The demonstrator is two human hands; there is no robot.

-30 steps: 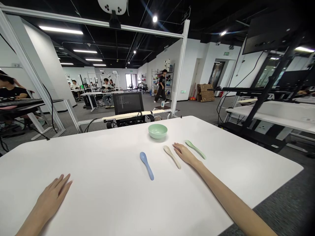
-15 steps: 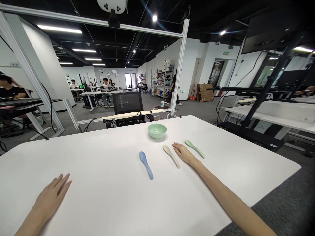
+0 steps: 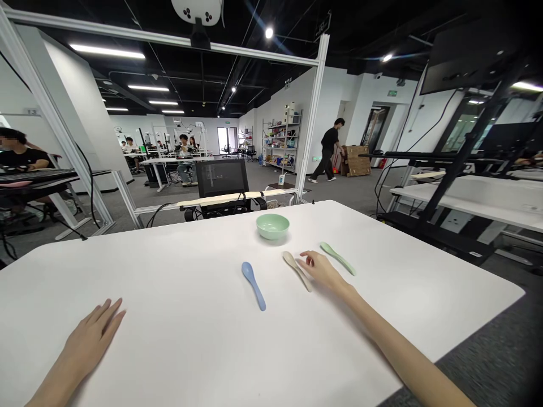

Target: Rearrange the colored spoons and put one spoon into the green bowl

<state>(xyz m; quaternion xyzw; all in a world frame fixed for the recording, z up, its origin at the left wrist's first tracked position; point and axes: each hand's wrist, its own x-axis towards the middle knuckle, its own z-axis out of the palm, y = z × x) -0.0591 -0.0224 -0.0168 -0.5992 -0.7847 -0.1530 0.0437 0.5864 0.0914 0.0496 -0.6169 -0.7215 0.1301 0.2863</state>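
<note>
The cream spoon [image 3: 296,270] lies flat on the white table [image 3: 169,271], its bowl pointing away from the person and its handle angled down to the right. The right hand [image 3: 323,270] is right at it, palm down, with its fingers [image 3: 309,259] partly open and loosely curved. They reach over toward the spoon's neck. The hand seems to have no hold on the spoon yet, though from this view I cannot tell whether the fingertips touch it. With the spoon lying so flat, a pinch at the neck, thumb on one side and fingertips on the other, looks likely to give a steadier hold than one at the handle's tip.

Just beyond the hand lies a green spoon [image 3: 337,258], and a blue spoon [image 3: 253,286] lies to the left of the cream one. A pale green bowl [image 3: 272,226] stands upright past all 3 spoons. The left hand [image 3: 90,339] rests open and palm down near the table's near edge, holding nothing. Further off, a person [image 3: 327,150] walks across the room, and a monitor [image 3: 222,178] stands behind the table.
</note>
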